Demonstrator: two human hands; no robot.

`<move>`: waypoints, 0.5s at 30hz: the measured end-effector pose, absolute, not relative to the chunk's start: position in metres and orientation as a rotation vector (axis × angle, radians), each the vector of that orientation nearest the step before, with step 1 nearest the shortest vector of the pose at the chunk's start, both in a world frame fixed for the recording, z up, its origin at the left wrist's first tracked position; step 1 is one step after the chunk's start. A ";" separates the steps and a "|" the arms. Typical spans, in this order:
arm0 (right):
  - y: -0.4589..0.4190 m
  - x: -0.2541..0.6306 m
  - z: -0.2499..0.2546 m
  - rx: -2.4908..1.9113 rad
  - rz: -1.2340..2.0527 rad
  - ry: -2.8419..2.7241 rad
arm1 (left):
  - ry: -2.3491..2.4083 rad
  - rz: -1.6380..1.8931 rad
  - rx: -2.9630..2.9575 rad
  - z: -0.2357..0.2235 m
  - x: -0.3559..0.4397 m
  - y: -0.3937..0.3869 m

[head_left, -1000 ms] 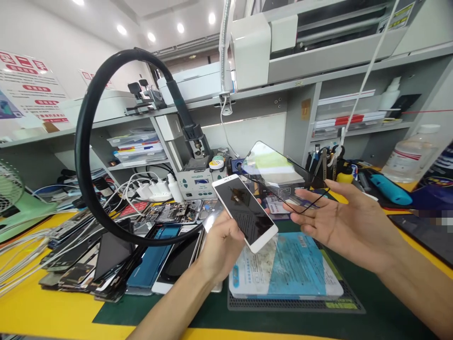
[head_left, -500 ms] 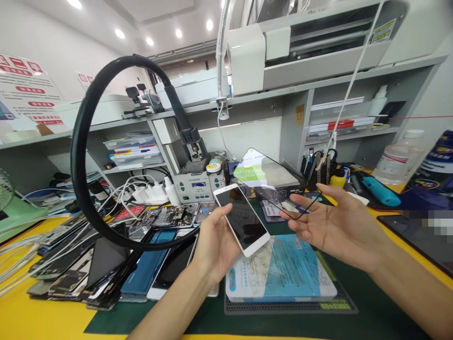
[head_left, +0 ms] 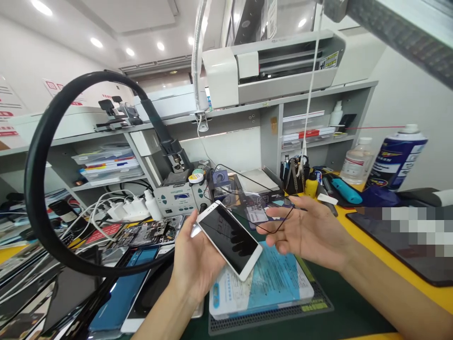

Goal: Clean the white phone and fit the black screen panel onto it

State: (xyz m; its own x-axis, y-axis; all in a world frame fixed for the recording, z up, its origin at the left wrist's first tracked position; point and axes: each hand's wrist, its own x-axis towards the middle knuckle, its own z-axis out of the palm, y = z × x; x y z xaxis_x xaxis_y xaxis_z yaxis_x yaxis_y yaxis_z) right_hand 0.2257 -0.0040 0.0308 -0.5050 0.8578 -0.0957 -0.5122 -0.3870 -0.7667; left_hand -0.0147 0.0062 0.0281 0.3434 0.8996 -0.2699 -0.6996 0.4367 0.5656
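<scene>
The left hand [head_left: 196, 264] supports the phone [head_left: 229, 240], palm up. The thumb lies along the left side of the phone; the fingers pass beneath it and are mostly hidden. The phone is held above the box [head_left: 279, 283], screen up and slightly tilted. No contact between phone and box can be confirmed.

The right hand [head_left: 311, 231] holds the pane [head_left: 253, 198], a clear sheet with a thin black border, at its near right end. The grip is light: thumb and fingers are at the edges, the fingers loosely curled and partly spread, and the palm is unloaded. The pane is raised off the bench, with its free end pointing away and to the left.

Principal relation: the pane is situated beyond and to the right of the phone. Both long axes run from far left to near right and appear roughly parallel. In this view a gap separates the near long edge of the pane from the far long edge of the phone; the height difference cannot be determined. The phone is nearer the left hand. The right fingertips are close to the right end of the phone, apart from it.

The box rests on the mat [head_left: 322, 302]. The blue phone [head_left: 122, 290] lies left of the left forearm. The station [head_left: 180, 200] stands beyond the left hand.
</scene>
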 end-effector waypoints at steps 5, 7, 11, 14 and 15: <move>-0.005 0.226 0.030 -0.560 1.992 -0.949 | 0.626 1.119 0.341 0.029 -0.014 0.007; -0.005 0.226 0.030 -0.591 1.968 -0.970 | 0.650 1.131 0.335 0.029 -0.013 0.008; -0.006 0.226 0.030 -0.619 1.947 -0.988 | 0.692 1.147 0.312 0.029 -0.013 0.010; -0.006 0.226 0.030 -0.614 1.945 -0.995 | 0.706 1.124 0.323 0.026 -0.014 0.012; -0.005 0.226 0.030 -0.610 1.947 -0.996 | 0.711 1.108 0.341 0.026 -0.015 0.013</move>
State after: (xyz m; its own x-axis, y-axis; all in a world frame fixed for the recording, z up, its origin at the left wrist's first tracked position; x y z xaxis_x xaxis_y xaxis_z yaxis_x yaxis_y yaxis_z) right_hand 0.2262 -0.0055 0.0304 -0.5253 0.8498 -0.0438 -0.4622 -0.3282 -0.8238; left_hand -0.0149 0.0128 0.0256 0.2588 0.9006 -0.3493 -0.6931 0.4250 0.5822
